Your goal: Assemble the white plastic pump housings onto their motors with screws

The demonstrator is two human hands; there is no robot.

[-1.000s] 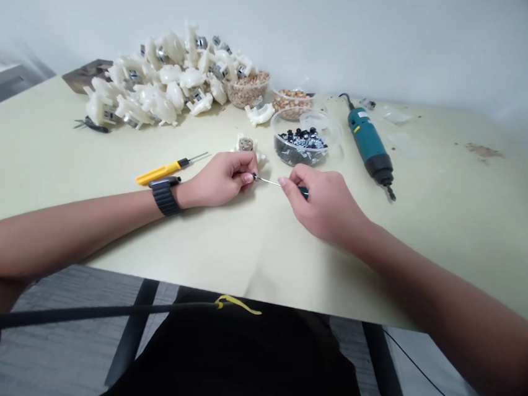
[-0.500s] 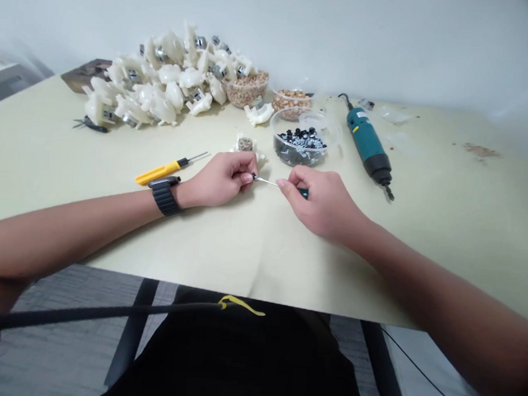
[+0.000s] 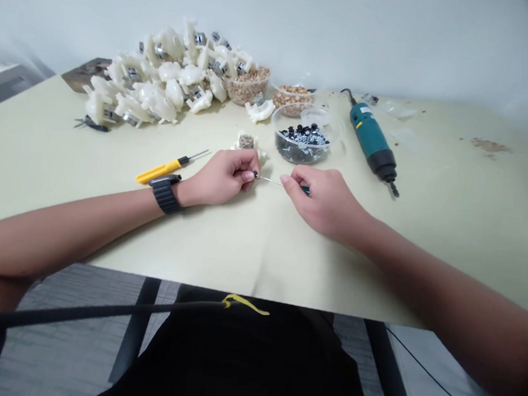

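Observation:
My left hand, with a black watch on the wrist, rests on the table with its fingers pinched round a small part I cannot make out. My right hand is closed on a thin screwdriver with a dark green handle. Its metal tip points left and meets the fingertips of my left hand. Just beyond my left hand lies a cream plastic housing with a metal motor end.
A yellow screwdriver lies left of my left hand. A clear bowl of black and silver parts, two bowls of brown bits, a pile of cream housings and a teal power driver lie further back.
Both hands hold almost the same pose. The view has shifted slightly, so the bowl and the teal driver sit a little further right and higher.

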